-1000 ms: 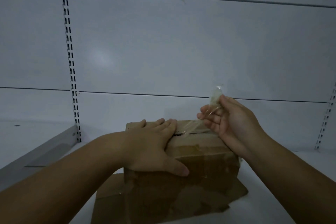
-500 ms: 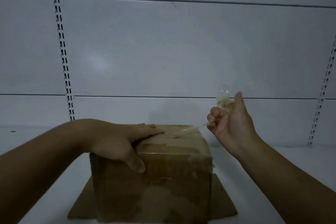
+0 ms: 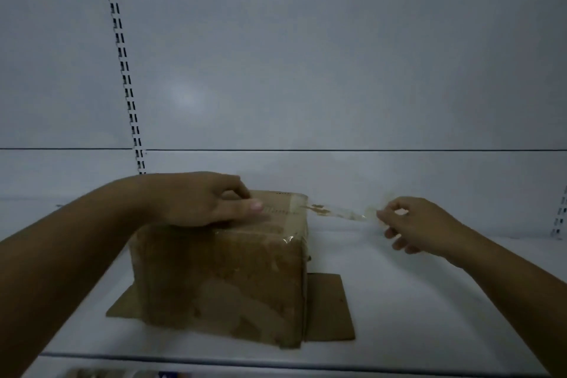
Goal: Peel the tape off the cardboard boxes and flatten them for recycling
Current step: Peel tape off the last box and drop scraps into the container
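A brown cardboard box (image 3: 221, 279) stands on a flat sheet of cardboard (image 3: 329, 307) on the white shelf. My left hand (image 3: 202, 199) rests on the box's top near its left side, thumb pointing right. A strip of clear tape (image 3: 334, 211), with brown paper bits stuck to it, stretches from the box's top right edge out to the right. My right hand (image 3: 411, 224) pinches the strip's free end, well clear of the box.
The white shelf (image 3: 429, 316) runs left and right with a back wall of pale panels. A slotted upright (image 3: 125, 70) stands at the back left, another at the far right edge. The shelf's front edge (image 3: 276, 364) lies just below the box.
My right hand has pulled the tape from above the box out to the right and lower, lengthening the peeled strip. My left hand shifted on the box top. The view moved back.
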Available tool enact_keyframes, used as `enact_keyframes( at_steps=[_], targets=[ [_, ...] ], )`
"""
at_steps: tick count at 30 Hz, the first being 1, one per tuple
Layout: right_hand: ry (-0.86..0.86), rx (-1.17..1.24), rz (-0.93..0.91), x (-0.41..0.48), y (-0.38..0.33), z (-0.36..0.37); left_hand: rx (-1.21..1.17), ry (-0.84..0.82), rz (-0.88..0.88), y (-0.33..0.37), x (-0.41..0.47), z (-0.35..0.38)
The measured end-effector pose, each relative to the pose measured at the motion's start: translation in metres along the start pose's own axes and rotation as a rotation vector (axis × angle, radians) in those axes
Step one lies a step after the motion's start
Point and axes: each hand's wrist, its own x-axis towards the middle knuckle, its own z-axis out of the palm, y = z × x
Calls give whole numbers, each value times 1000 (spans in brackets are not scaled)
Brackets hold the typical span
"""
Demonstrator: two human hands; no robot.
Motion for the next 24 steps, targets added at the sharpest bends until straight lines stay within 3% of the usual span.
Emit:
enact_keyframes(
  at_steps=[3,6,9,15,19,21,24],
  targets=[
    [-105,-333,6,5,6,4,-42,-8,8,29,4,2],
    [-47,-437,-8,13,11,-5,-55,-70,0,37,6,14],
    [87,-481,-41,22,16,-17,-87,-65,-32,33,6,15],
    [79,-606,-4,32,11,-17,-124,-46,-30,31,7,18],
    [229,-696,-79,33,5,-15,-124,-55,-25,28,9,20],
    [282,-665,-138,31,5,-10,-131,-53,-25,28,11,20],
    [207,-514,-262,24,9,2,-150,-44,-11,31,11,21]
  ],
)
